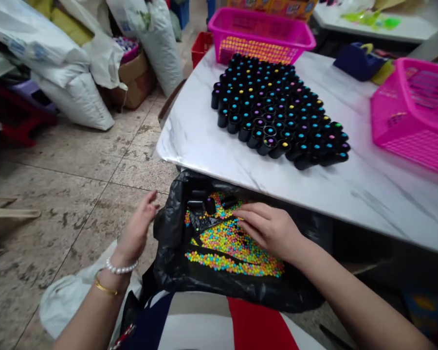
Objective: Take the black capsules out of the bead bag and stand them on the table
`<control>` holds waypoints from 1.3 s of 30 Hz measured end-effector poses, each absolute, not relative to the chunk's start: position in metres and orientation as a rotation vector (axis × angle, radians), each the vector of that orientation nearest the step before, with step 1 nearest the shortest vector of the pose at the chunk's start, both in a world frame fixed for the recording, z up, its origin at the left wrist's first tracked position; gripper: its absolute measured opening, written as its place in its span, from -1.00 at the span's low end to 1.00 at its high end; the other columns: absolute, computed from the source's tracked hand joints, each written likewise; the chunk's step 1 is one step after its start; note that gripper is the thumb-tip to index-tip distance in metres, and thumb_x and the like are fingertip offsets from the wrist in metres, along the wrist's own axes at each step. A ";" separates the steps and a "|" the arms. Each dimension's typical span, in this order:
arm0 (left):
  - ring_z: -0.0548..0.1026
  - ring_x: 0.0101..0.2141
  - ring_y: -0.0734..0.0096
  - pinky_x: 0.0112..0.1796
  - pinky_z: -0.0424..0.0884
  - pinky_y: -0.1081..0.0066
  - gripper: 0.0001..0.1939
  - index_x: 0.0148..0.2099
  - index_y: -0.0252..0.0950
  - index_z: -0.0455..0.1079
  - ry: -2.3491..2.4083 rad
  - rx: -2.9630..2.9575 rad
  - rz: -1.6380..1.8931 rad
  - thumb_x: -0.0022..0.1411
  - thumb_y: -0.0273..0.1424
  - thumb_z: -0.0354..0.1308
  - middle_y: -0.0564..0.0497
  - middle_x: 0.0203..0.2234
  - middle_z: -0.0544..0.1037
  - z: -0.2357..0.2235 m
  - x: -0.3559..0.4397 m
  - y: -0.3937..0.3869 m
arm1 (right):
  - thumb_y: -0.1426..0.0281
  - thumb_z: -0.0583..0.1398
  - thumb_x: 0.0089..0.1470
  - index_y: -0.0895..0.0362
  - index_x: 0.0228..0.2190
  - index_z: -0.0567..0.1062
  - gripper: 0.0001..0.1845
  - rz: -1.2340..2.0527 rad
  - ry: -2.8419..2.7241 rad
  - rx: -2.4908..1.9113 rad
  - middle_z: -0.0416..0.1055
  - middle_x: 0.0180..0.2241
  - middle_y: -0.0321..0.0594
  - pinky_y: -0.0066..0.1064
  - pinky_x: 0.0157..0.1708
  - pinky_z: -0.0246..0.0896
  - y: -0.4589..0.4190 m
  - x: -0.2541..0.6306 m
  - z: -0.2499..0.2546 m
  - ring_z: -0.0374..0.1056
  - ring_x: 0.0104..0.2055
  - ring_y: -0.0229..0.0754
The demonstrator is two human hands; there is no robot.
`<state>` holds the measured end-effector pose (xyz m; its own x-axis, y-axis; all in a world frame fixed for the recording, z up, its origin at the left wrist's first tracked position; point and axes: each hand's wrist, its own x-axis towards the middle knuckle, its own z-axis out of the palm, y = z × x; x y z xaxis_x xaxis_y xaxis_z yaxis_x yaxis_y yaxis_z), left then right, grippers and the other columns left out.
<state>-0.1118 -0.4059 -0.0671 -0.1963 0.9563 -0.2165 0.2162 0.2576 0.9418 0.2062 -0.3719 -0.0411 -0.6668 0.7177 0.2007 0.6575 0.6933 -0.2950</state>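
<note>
My left hand (138, 221) is raised beside the left rim of a tray lined with black plastic (168, 257). Its fingers are loosely stretched, with nothing in them. Over the tray, my right hand (270, 226) reaches in with fingers extended and slightly apart, fingertips low over small multicoloured beads (226, 238). What lies under its palm is hidden. At the tray's far left a few black tubes lie among the beads, and one black tube (209, 206) there shows a purple bead at its end.
On the white marbled table (379, 199) stands a dense block of black tubes (270, 107) topped with coloured beads. A pink basket (263, 29) is behind them, another pink basket (397, 107) to the right. White sacks (73, 87) line the floor at left.
</note>
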 end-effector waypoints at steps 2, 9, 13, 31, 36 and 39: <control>0.38 0.08 0.03 0.01 0.38 0.16 -0.31 0.29 -0.30 0.12 1.396 0.739 0.924 0.22 -0.06 0.02 -0.19 0.15 0.38 -0.082 -0.104 -0.429 | 0.43 0.07 0.20 0.20 0.00 0.44 -0.64 0.130 -2.728 -1.065 0.45 -0.04 -0.02 -0.19 -0.18 0.41 -0.358 0.188 -0.044 0.39 -0.10 -0.03; 0.59 -0.44 0.08 -0.35 0.54 0.21 -0.48 -0.02 -0.30 0.48 1.057 0.342 0.850 0.00 -0.13 0.22 -0.06 -0.54 0.63 -0.078 -0.100 -0.444 | 0.44 0.07 0.21 0.19 -0.05 0.44 -0.70 0.287 -3.039 -0.819 0.46 -0.16 -0.02 -0.24 -0.17 0.38 -0.355 0.174 -0.044 0.36 -0.16 -0.07; 0.57 -0.57 0.22 -0.43 0.54 0.34 -0.59 -0.16 -0.35 0.54 0.905 0.259 0.884 -0.03 -0.19 0.32 -0.04 -0.59 0.62 -0.068 -0.099 -0.440 | 0.44 0.10 0.19 0.19 -0.08 0.42 -0.74 0.498 -3.038 -0.861 0.46 -0.19 -0.03 -0.25 -0.18 0.38 -0.385 0.183 -0.050 0.38 -0.16 -0.06; 0.62 -0.47 0.11 -0.35 0.58 0.24 -0.75 -0.24 -0.42 0.58 0.972 0.013 0.813 0.21 -0.40 0.09 -0.19 -0.47 0.65 -0.076 -0.093 -0.444 | 0.48 0.23 0.06 0.05 -0.09 0.43 -0.67 1.244 -2.093 -1.195 0.47 -0.14 -0.19 -0.32 -0.10 0.36 -0.419 0.198 -0.046 0.43 -0.11 -0.17; 0.59 -0.57 0.11 -0.44 0.58 0.23 -0.72 -0.13 -0.44 0.55 1.087 0.034 0.784 0.24 -0.43 0.06 -0.17 -0.56 0.64 -0.069 -0.089 -0.450 | 0.48 0.26 0.00 0.04 -0.11 0.45 -0.64 0.858 -1.994 -1.242 0.48 -0.14 -0.20 -0.26 -0.05 0.31 -0.413 0.211 -0.020 0.40 -0.10 -0.13; 0.62 -0.49 0.05 -0.42 0.59 0.20 -0.68 -0.04 -0.47 0.49 1.154 0.002 0.816 0.25 -0.43 0.05 -0.19 -0.51 0.65 -0.063 -0.085 -0.454 | 0.37 0.30 -0.03 0.06 -0.17 0.48 -0.68 0.384 -1.805 -1.451 0.48 -0.22 -0.22 -0.27 -0.14 0.31 -0.393 0.232 -0.005 0.40 -0.22 -0.15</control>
<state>-0.0845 -0.4539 -0.0631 0.1567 0.5711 -0.8058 -0.5694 0.7189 0.3988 0.2321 -0.3933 -0.0051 -0.0515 0.9251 0.3763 0.6919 0.3047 -0.6546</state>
